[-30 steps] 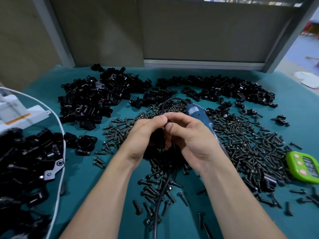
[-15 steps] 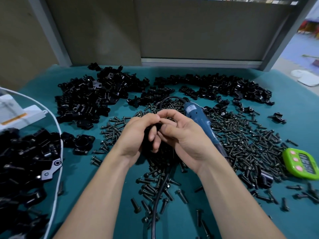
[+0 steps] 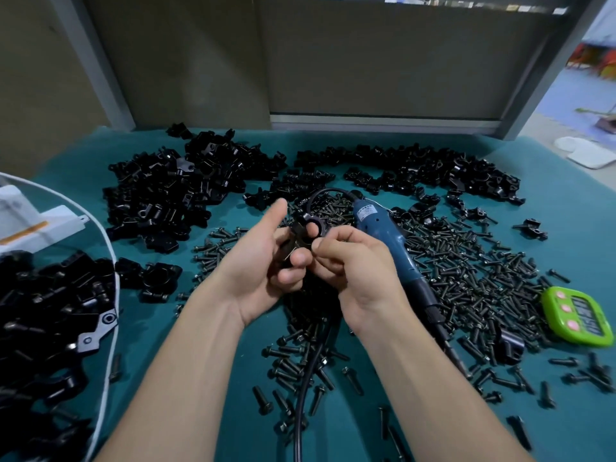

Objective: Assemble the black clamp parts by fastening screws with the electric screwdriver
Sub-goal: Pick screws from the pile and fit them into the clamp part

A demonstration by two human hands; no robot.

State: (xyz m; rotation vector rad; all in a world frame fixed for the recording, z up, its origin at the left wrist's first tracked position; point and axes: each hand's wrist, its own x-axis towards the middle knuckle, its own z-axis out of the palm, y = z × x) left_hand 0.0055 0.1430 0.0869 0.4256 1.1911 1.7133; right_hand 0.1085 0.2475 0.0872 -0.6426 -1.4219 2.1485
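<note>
black clamp part sits raised over the middle of the teal worktop, caught between both hands. the left hand cradles it from below and from the left, its fingers curled round the lower body and the thumb sticking up straight beside it. the right hand comes in from the right and pinches the near edge of the ring between thumb and forefinger. whether a screw is already in that pinch i cannot tell, as the fingertips hide it.

the electric screwdriver lies flat among the loose screws, just beyond and to the right of the right hand. its long axis runs from the cable end, far and left, to the bit, near and right, passing behind the right wrist. that makes the right hand plainly the nearer one, with the blue grip just off its knuckles. the cable trails back under the hands toward the person.

my read is that the part is being lined up and nothing is driven yet. the next reach looks like a short one to the right for the grip, with the left hand alone holding the part.
</note>
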